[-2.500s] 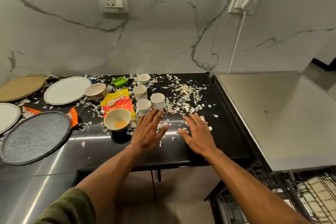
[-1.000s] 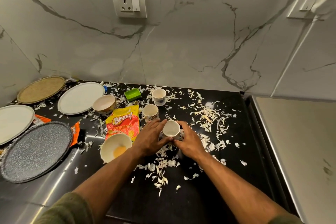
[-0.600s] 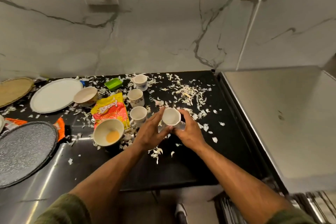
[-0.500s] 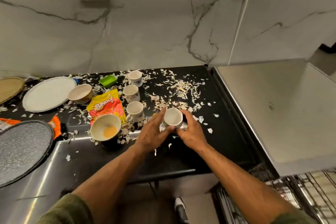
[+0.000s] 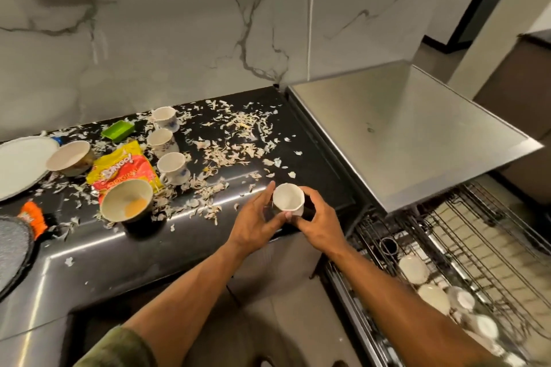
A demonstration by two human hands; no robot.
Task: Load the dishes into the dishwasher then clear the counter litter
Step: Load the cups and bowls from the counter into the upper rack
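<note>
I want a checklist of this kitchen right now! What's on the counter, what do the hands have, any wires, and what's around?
Surface: black counter, strewn with pale peelings.
Job's things: held cup; three cups standing on the counter; bowl with an orange blob; second bowl; white plate; dishwasher rack pulled out, cups inside.
Clutter: snack bag, green tub.
Hands: left hand and right hand hold the cup together.
Cables: white cord down the wall.
Surroundings: marble wall, steel top.
</note>
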